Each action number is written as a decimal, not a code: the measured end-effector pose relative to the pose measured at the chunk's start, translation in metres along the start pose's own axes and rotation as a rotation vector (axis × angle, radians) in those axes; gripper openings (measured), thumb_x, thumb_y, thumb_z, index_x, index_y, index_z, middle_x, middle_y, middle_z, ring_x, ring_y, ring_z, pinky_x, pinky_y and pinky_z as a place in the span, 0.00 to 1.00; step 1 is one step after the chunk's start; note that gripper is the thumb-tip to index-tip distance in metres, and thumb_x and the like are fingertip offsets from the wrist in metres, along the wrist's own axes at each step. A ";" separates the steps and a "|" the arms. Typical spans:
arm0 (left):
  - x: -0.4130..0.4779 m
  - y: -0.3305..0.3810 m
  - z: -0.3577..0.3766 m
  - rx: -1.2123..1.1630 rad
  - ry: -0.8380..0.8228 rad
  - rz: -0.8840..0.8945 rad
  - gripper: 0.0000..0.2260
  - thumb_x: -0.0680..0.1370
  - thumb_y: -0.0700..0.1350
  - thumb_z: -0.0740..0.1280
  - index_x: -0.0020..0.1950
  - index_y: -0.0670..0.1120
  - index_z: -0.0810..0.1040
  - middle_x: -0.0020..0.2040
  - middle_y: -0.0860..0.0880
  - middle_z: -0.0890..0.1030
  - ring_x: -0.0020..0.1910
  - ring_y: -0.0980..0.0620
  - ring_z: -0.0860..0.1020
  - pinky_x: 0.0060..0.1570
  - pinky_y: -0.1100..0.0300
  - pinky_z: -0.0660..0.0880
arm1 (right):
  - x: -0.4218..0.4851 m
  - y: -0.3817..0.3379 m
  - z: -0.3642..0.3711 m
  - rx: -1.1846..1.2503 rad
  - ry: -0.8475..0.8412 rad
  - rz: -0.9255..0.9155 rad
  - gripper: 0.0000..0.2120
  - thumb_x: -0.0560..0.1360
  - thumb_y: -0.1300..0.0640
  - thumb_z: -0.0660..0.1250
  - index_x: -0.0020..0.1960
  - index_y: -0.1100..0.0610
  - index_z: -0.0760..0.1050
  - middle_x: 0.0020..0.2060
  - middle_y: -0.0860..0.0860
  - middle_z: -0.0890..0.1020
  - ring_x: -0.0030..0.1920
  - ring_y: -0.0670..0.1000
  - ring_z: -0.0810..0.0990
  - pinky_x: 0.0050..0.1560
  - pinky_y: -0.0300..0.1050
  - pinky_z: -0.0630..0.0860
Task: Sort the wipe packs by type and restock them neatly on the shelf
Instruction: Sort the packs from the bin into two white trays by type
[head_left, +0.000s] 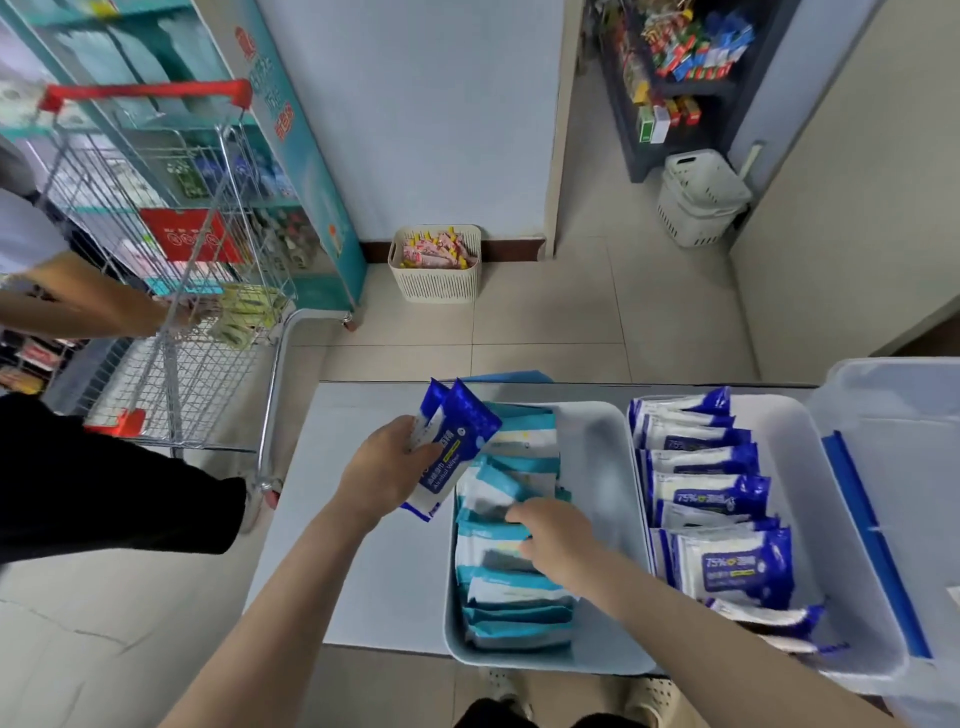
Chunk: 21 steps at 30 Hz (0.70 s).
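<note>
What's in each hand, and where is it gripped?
Left hand holds two dark blue wipe packs by their left edge. Right hand rests among the teal packs; whether it grips one cannot be told.

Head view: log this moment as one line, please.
left hand grips alcohol wipe packs | right hand among teal wipe packs in left tray, grip unclear | right tray holds blue 75% packs
</note>
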<state>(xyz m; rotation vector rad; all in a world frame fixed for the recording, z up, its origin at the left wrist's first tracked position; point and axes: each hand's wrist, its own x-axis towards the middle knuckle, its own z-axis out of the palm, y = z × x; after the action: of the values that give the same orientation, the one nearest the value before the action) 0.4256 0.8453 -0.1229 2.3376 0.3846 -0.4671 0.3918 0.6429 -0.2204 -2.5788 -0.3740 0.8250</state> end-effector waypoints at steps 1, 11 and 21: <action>0.001 -0.001 0.001 0.013 -0.014 0.005 0.07 0.78 0.48 0.65 0.53 0.46 0.74 0.45 0.48 0.81 0.42 0.49 0.81 0.46 0.48 0.80 | -0.003 0.002 -0.003 0.049 0.049 0.013 0.19 0.78 0.60 0.62 0.68 0.51 0.69 0.65 0.49 0.74 0.64 0.51 0.73 0.60 0.43 0.68; 0.001 0.086 0.089 0.144 -0.241 0.307 0.13 0.74 0.50 0.68 0.58 0.53 0.73 0.48 0.53 0.80 0.42 0.52 0.79 0.38 0.59 0.74 | -0.102 0.081 -0.086 0.492 0.701 0.340 0.13 0.73 0.61 0.69 0.56 0.52 0.78 0.45 0.43 0.81 0.45 0.42 0.78 0.46 0.27 0.67; -0.005 0.196 0.231 0.566 -0.334 0.635 0.17 0.79 0.43 0.64 0.68 0.47 0.70 0.64 0.45 0.75 0.63 0.43 0.73 0.56 0.52 0.72 | -0.177 0.171 -0.101 0.359 0.600 0.582 0.16 0.76 0.57 0.65 0.63 0.49 0.74 0.57 0.44 0.79 0.57 0.48 0.77 0.55 0.38 0.68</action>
<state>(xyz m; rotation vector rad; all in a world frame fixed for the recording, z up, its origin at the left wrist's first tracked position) 0.4476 0.5460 -0.1626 2.6576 -0.7198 -0.6885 0.3349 0.3971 -0.1364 -2.4393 0.6621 0.2071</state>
